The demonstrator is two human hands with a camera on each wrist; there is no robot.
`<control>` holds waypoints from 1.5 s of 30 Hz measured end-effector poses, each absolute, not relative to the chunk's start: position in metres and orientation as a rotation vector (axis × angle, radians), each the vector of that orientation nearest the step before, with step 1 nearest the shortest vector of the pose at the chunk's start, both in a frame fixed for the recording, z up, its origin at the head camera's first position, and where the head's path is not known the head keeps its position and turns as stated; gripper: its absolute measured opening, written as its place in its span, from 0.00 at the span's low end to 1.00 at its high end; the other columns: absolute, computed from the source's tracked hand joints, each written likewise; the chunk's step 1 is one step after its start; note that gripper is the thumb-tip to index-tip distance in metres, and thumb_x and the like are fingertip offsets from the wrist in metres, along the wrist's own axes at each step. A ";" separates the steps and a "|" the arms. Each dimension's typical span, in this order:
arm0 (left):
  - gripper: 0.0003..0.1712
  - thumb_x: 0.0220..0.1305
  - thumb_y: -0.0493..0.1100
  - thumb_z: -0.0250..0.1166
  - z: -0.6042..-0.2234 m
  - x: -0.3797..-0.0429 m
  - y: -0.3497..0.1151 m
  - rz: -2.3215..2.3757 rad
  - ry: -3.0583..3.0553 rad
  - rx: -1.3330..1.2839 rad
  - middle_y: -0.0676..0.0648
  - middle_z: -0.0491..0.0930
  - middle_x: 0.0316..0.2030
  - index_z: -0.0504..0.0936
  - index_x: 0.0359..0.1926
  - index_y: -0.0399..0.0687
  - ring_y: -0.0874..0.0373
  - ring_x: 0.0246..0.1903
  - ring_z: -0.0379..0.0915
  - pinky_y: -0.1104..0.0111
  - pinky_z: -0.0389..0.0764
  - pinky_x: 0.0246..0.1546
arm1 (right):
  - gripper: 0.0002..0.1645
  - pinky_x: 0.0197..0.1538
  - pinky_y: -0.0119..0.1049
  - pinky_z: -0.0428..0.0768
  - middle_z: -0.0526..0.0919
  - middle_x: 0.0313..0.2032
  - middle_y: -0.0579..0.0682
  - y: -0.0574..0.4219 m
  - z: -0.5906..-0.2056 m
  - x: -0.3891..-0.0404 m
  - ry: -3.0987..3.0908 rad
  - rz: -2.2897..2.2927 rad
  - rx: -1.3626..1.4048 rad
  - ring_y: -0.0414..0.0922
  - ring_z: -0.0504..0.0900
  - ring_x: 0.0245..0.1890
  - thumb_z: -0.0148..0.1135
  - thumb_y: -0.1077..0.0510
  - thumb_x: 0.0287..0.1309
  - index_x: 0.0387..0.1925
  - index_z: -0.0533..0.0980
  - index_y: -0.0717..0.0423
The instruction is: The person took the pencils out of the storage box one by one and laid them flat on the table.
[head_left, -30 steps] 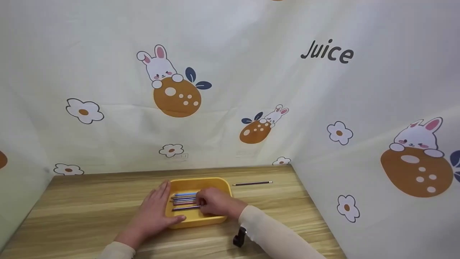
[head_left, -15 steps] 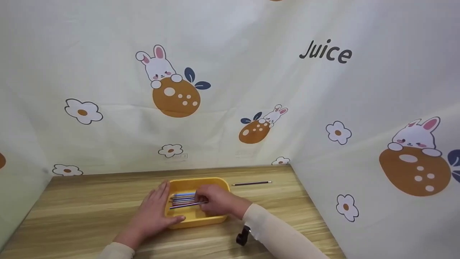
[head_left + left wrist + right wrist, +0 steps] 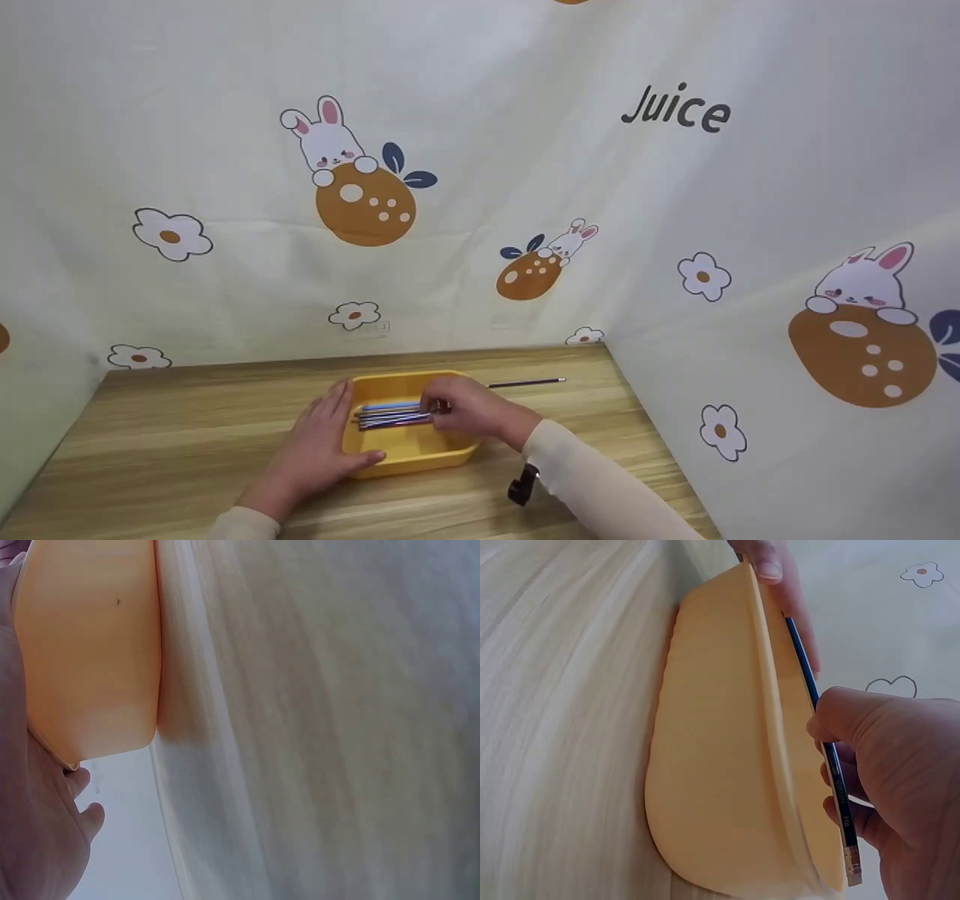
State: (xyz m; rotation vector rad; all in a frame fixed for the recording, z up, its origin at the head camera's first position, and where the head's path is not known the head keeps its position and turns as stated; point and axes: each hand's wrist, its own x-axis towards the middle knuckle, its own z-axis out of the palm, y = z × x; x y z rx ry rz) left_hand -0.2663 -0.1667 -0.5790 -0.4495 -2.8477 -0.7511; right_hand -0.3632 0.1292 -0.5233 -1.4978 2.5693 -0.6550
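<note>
Left hand [image 3: 319,439] spread wide against the left end of the yellow plastic tray [image 3: 420,463], thumb at its front rim. Right hand [image 3: 469,406] pinches a dark blue pencil with eraser tip [image 3: 839,791] over the tray. Loose pencils [image 3: 384,411] inside the tray; purple-black pencil [image 3: 527,382] on table [image 3: 187,435], right of tray.

The sheet [image 3: 480,135] reads “Juice” [image 3: 676,107]; print [image 3: 840,786] on the pencil [image 3: 832,759] blurs
</note>
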 end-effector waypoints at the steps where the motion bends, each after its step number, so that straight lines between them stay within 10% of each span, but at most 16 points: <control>1: 0.76 0.62 0.82 0.69 -0.579 -0.266 -0.167 -0.749 -2.845 -0.450 0.29 0.52 0.85 0.52 0.87 0.30 0.29 0.83 0.51 0.35 0.52 0.82 | 0.12 0.45 0.24 0.78 0.86 0.40 0.45 0.131 -0.522 -0.364 2.568 -0.660 -1.513 0.35 0.79 0.40 0.72 0.69 0.62 0.47 0.87 0.58; 37: 0.78 0.61 0.84 0.68 -0.581 -0.269 -0.166 -0.717 -2.901 -0.403 0.30 0.50 0.86 0.50 0.87 0.31 0.30 0.84 0.48 0.34 0.50 0.83 | 0.09 0.44 0.34 0.83 0.83 0.37 0.38 0.219 -0.500 -0.382 2.630 -0.871 -1.163 0.36 0.80 0.39 0.70 0.69 0.68 0.42 0.86 0.52; 45: 0.78 0.61 0.84 0.68 -0.581 -0.268 -0.166 -0.724 -2.907 -0.399 0.30 0.49 0.87 0.49 0.88 0.32 0.29 0.84 0.48 0.34 0.49 0.83 | 0.07 0.45 0.37 0.84 0.87 0.40 0.49 0.247 -0.501 -0.391 2.663 -0.860 -1.136 0.39 0.81 0.39 0.69 0.68 0.69 0.43 0.86 0.56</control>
